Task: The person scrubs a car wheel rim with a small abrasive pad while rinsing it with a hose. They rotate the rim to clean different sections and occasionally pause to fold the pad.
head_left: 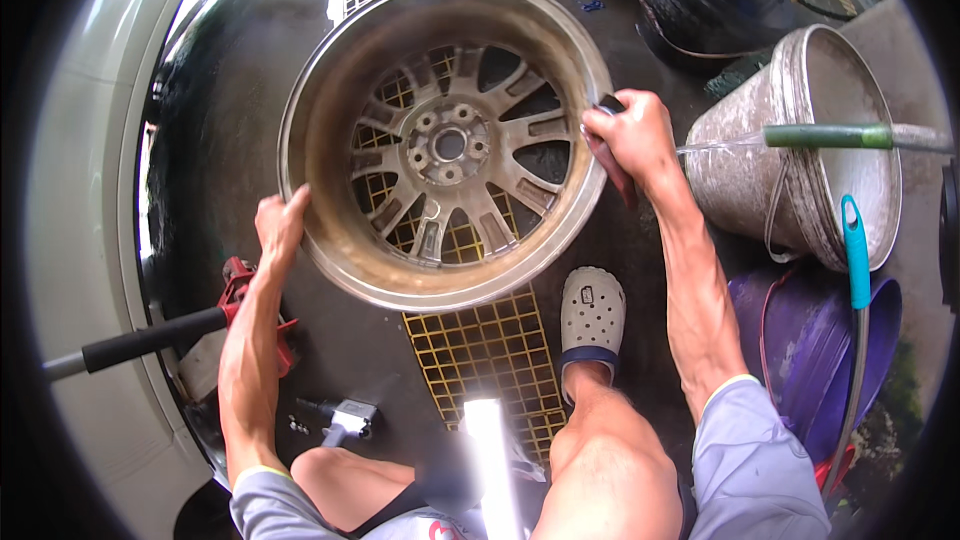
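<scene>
Wheel (432,140) over yellow grating (480,340): our left hand (281,223) pinching left edge, right hand (642,135) closed on dark piece (612,168) at right edge. Gray bucket (738,165), green hose (828,136) at right; left forearm (248,370) partly hiding red jack (238,285).

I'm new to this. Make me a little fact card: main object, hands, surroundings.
Main object: metal wheel rim, tyreless, over yellow grating
Left hand: gripping the rim's left edge
Right hand: at the right edge, holding a dark flat item, kind unclear
To the right: grey bucket, purple container, green-tipped hose with water streaming out
To the left: pale vehicle body
Below: one beige clog
</scene>
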The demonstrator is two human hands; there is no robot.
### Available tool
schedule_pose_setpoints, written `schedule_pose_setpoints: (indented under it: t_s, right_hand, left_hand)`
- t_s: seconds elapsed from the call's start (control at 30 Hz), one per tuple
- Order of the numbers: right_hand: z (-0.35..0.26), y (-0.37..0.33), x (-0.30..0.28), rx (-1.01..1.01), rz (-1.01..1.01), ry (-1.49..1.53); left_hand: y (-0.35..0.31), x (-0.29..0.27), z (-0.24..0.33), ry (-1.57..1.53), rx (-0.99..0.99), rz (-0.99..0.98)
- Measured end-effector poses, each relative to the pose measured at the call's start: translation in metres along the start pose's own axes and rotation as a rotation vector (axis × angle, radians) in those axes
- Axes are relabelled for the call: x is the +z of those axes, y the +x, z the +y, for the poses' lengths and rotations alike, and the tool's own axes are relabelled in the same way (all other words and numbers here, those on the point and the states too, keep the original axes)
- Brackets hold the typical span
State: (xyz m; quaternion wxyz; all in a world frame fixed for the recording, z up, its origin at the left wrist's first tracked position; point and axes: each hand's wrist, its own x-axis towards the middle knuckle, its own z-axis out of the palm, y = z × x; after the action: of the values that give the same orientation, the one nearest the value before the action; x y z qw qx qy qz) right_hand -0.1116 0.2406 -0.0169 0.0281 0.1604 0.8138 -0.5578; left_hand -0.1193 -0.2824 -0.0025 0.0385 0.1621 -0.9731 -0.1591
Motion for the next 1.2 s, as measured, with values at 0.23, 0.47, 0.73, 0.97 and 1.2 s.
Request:
schedule_pose_setpoints:
  t_s: [0.23, 0.47, 0.73, 0.97, 1.2]
  right_hand:
    - [-0.004, 0.057, -0.019, -0.14, -0.039, -0.209]
    - [0.004, 0.05, -0.036, -0.097, -0.07, -0.166]
    - [0.127, -0.046, -0.034, 0.344, 0.014, 0.11]
    - [0.195, -0.032, 0.031, 0.335, 0.346, 0.448]
    - [0.2, -0.015, 0.048, 0.258, 0.28, 0.341]
  left_hand:
    - [-0.073, 0.003, 0.025, -0.256, -0.289, -0.157]
    - [-0.095, 0.007, 0.042, -0.304, -0.331, -0.22]
    - [-0.127, -0.003, 0.15, 0.729, 0.309, -0.028]
    - [-0.201, 0.111, 0.336, -0.145, 0.473, -0.495]
    - [-0.206, 0.116, 0.356, -0.141, 0.31, -0.617]
